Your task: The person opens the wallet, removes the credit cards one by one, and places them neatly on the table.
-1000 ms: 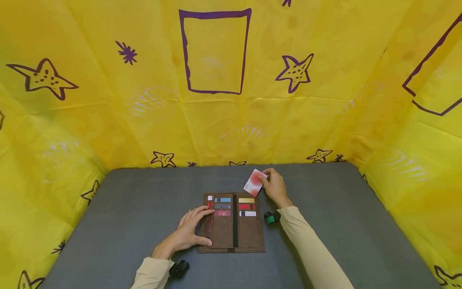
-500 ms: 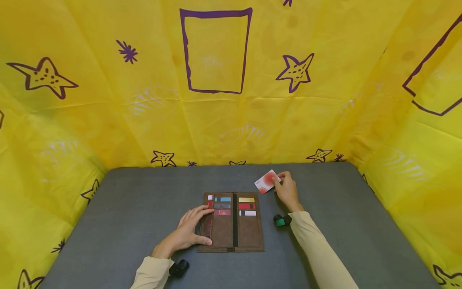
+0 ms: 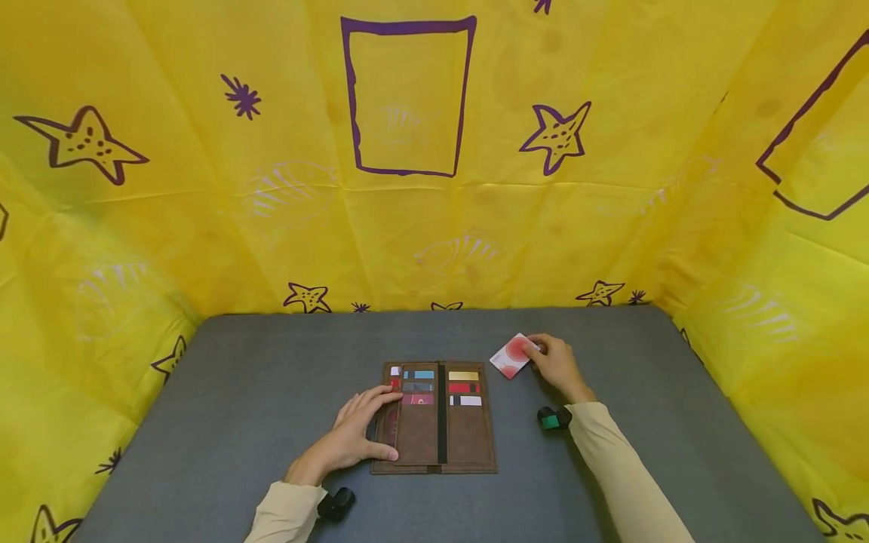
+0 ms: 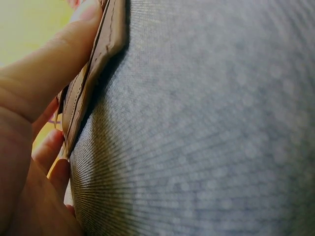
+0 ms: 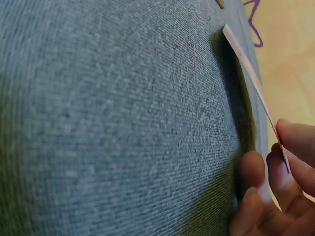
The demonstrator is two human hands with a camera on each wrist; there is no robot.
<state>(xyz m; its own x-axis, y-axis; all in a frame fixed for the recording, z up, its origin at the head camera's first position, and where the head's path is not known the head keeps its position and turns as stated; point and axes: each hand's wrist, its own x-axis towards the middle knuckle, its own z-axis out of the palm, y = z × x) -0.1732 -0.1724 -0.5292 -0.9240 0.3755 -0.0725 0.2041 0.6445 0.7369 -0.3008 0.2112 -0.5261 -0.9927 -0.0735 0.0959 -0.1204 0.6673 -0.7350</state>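
Observation:
A brown wallet [image 3: 468, 437] lies unfolded on the table, with several cards showing in its slots on both sides of a dark central band. My left hand [image 3: 349, 437] rests on its left part, fingertips near the upper slots and thumb lower down. The left wrist view shows that thumb [image 4: 54, 64] lying along the wallet's stitched edge [image 4: 110, 44]. Right of the wallet, my right hand [image 3: 560, 369] pinches a white card with red circles [image 3: 509, 360] by its right corner. Seen edge-on in the right wrist view, the card [image 5: 251, 73] tilts over the table, its shadow beneath.
A dark grey tabletop [image 3: 224, 422] carries everything. Yellow cloth [image 3: 407, 249] with purple starfish and fish drawings encloses it at the back and both sides. Each wrist wears a small black device, the right one [image 3: 553, 418] showing a green patch.
My right hand has carried the card rightward, away from the wallet's top edge, and then lower toward the table. The left hand and the wallet have stayed in place.

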